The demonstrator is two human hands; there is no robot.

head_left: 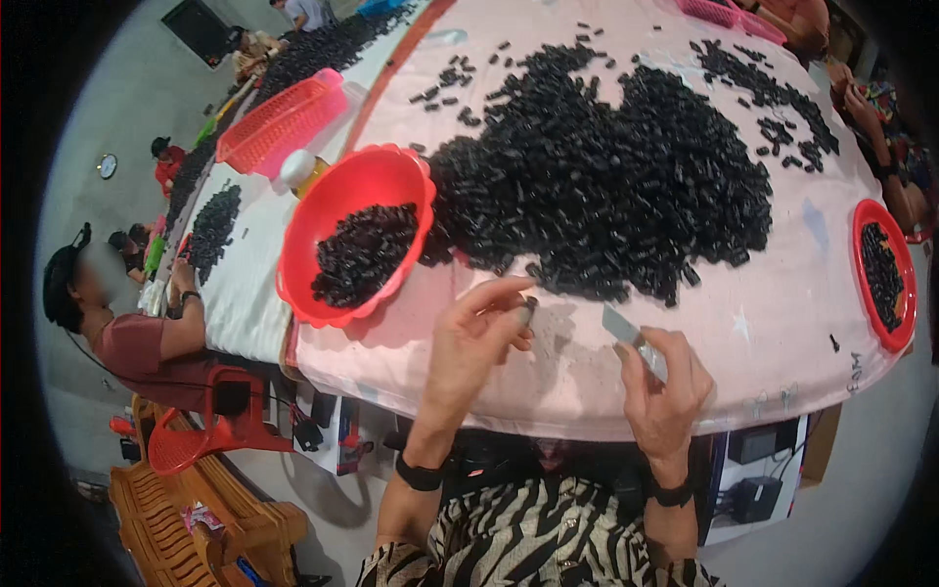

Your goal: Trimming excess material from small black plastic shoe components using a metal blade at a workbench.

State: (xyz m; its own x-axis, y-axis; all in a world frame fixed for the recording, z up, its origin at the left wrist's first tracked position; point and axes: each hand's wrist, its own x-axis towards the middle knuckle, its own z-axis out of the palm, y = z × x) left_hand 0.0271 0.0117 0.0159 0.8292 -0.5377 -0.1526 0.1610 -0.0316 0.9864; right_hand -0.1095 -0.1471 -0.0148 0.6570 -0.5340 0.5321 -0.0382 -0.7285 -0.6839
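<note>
Close to the table's near edge, my left hand [468, 342] pinches a small black piece [529, 305] between thumb and fingers. My right hand [665, 396] is closed around a short knife [620, 325], whose flat grey blade points up and left toward the left hand. The blade and the piece are apart. Just beyond both hands spreads a big heap of small black cylindrical pieces [597, 176]. To the left of my left hand, a red scalloped bowl [406, 186] tilts toward me with many similar dark pieces inside.
A pink cloth [587, 401] covers the table. A red oval tray [867, 284] with black pieces sits at the right edge. Behind the bowl are a white-capped jar [296, 169] and a pink basket [284, 122]. People sit left and far right. A red chair [220, 430] stands lower left.
</note>
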